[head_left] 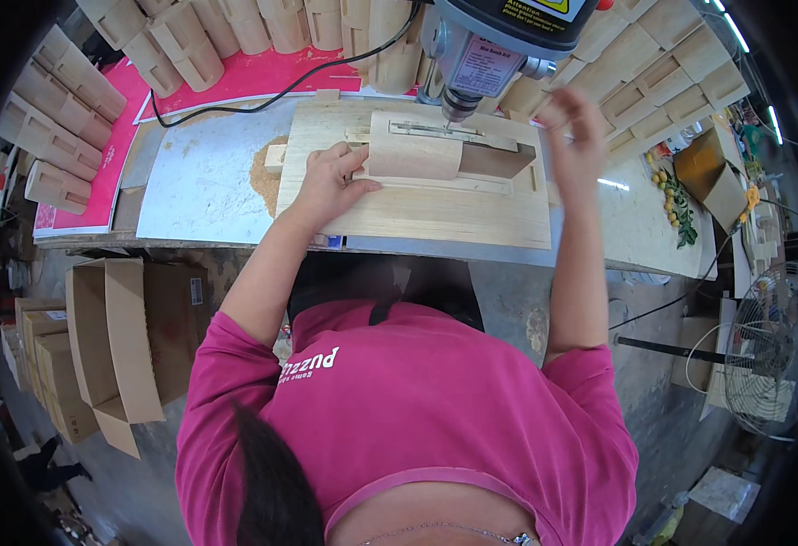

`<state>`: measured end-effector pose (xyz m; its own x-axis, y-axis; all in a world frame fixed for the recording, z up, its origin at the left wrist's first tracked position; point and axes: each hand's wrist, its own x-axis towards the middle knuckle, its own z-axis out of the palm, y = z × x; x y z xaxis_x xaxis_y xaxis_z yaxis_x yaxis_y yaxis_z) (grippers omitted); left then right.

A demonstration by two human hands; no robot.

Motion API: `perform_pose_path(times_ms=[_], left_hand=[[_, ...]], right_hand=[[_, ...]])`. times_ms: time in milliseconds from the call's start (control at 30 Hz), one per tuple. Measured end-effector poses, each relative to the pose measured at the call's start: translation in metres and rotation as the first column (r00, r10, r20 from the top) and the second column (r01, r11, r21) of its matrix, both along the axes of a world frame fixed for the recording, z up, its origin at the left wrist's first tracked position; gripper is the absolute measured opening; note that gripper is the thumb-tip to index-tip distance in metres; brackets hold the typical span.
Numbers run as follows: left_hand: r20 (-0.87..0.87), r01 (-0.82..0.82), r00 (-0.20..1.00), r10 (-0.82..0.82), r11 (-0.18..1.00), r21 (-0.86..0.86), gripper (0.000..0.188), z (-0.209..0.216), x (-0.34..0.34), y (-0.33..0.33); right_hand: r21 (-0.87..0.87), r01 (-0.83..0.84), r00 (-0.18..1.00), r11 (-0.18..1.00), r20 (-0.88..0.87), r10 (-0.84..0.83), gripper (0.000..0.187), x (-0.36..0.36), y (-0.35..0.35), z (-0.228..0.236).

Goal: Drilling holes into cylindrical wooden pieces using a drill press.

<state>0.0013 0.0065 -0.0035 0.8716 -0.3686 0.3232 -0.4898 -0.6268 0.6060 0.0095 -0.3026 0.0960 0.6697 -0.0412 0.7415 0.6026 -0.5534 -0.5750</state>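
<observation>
A pale wooden piece with a rounded face and a long slot [417,156] lies in a jig on a flat wooden board [353,214]. My left hand [333,182] grips its left end, with the thumb stretched along the near side. Just above the slot stands the bit of a bench drill press [485,68]. The piece's right part rests beside a darker brown block [499,164] in the jig. My right hand [576,136] is raised to the right of the drill, blurred, its fingers loosely bent and apart with nothing seen in them.
Stacked wooden pieces [180,45] line the back and both sides of the bench. A black cable [280,96] crosses behind the board, near sawdust [264,177]. Right lie a cardboard box [710,168] and a fruit sprig [672,200]. Cartons [135,337] and a fan [763,355] stand below.
</observation>
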Motion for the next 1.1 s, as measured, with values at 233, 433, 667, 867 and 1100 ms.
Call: perform_pose_path(times_ms=[233,433,667,867,1100], left_hand=[[0.106,0.024,0.994,-0.031,0.998,0.066,0.049,-0.003,0.001,-0.001],[0.125,0.012,0.992,-0.023,0.996,0.093,0.050,0.000,-0.003,-0.001],[0.133,-0.003,0.991,-0.009,0.996,0.086,0.050,-0.006,-0.003,0.004],[0.150,0.013,0.988,-0.024,0.997,0.080,0.050,-0.002,-0.002,0.001],[0.140,0.013,0.990,-0.023,0.997,0.076,0.050,-0.001,-0.003,0.000]], right_hand=[[0.115,0.035,0.998,0.993,0.047,-0.041,0.028,0.046,0.023,0.123],[-0.125,0.189,0.982,0.974,0.027,-0.187,0.030,0.036,0.036,0.141],[-0.314,0.351,0.932,0.882,0.206,-0.298,0.012,-0.032,0.040,0.105],[-0.130,0.238,0.967,0.962,0.129,-0.222,0.012,-0.065,0.046,0.047],[-0.139,0.174,0.968,0.975,0.206,-0.144,0.015,-0.043,0.040,-0.032]])
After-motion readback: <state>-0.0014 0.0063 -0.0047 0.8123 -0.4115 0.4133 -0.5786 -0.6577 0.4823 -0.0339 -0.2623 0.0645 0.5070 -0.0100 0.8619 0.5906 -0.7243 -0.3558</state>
